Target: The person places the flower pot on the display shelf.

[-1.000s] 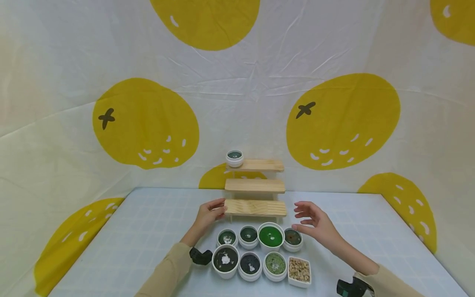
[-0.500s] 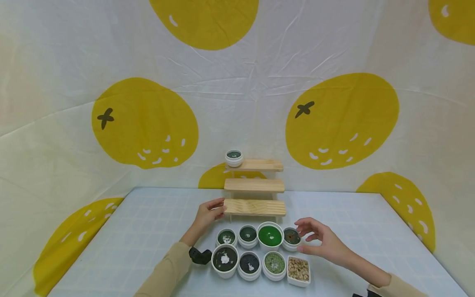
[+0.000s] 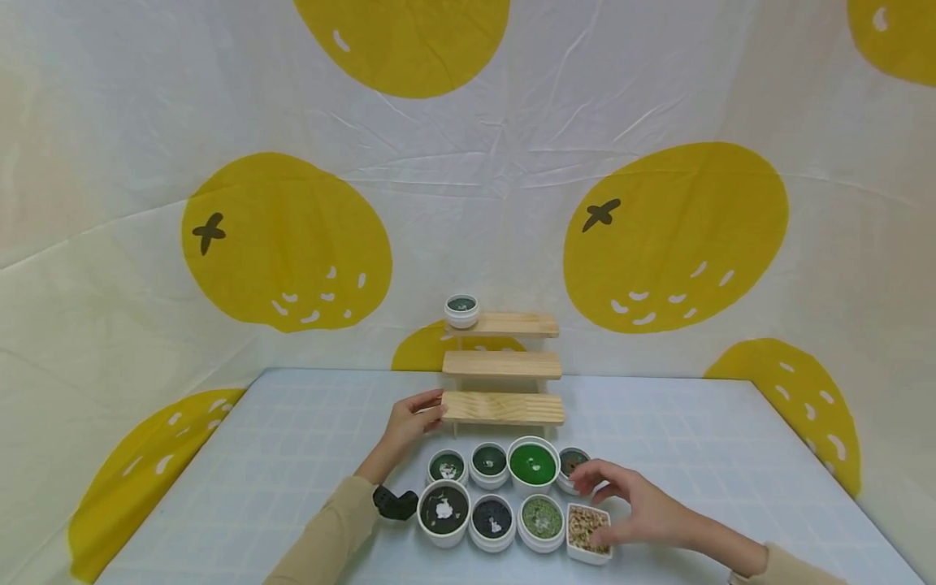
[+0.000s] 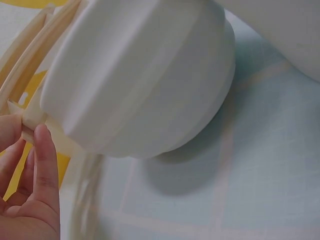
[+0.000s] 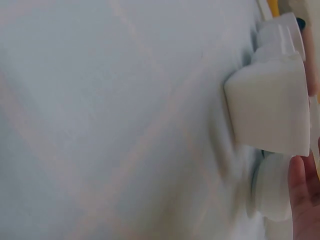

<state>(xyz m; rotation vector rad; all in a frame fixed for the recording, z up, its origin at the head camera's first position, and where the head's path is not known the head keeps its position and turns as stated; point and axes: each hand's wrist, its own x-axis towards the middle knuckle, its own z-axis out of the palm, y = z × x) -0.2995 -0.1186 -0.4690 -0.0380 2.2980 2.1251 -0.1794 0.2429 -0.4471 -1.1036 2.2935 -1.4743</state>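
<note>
In the head view a three-step wooden shelf (image 3: 504, 408) stands mid-table, a small white pot (image 3: 462, 312) on its top step at the left. My left hand (image 3: 407, 422) pinches the left end of the lowest step; in the left wrist view thumb and finger (image 4: 44, 160) meet at the board's edge. Over a square white pot of tan gravel (image 3: 588, 528) my right hand (image 3: 636, 508) hovers with fingers spread and bent, its thumb overlapping the pot. In the right wrist view fingertips (image 5: 298, 175) lie right by the rim of the white pot (image 5: 270, 105).
Several round white pots with dark or green tops stand in two rows before the shelf, among them a bright green one (image 3: 533, 465) and a speckled green one (image 3: 543, 520). A checked cloth (image 3: 234, 487) covers the table; a lemon-print curtain (image 3: 475, 203) hangs behind.
My right hand has come down and toward the front, from beside the back-right pot to over the square gravel pot. My left hand stays on the shelf.
</note>
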